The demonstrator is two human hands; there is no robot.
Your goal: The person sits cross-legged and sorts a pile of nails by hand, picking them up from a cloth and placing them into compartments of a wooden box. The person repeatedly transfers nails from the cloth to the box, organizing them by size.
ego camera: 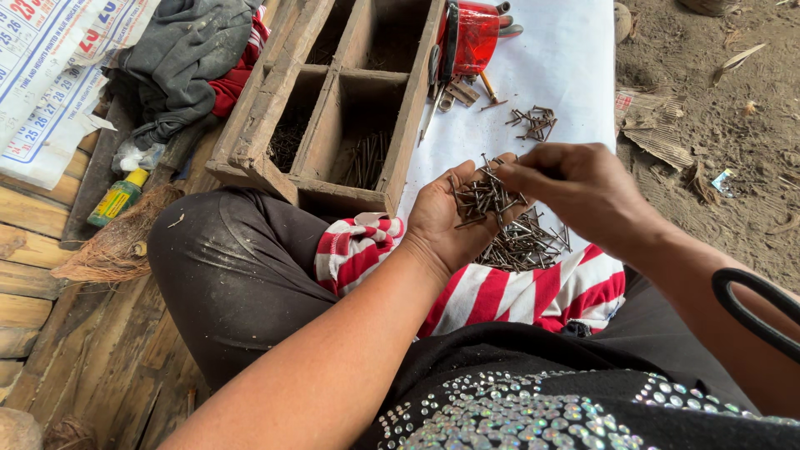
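Note:
My left hand [442,221] is cupped palm up and holds a bunch of dark nails [486,198]. My right hand [575,187] pinches at the top of that bunch with its fingertips. Below both hands a larger pile of nails [525,246] lies on a white sheet [567,58] over my lap. A smaller heap of nails [535,122] rests farther up the sheet. A wooden compartment box [333,108] stands to the left of my hands, with nails in two of its sections.
A red container [469,35] and a few tools lie at the top of the sheet. A red-and-white striped cloth [500,292] covers my lap. A yellow-green bottle [117,198], grey clothing [187,58] and a calendar sheet [50,75] lie at left. Bare dirt ground is at right.

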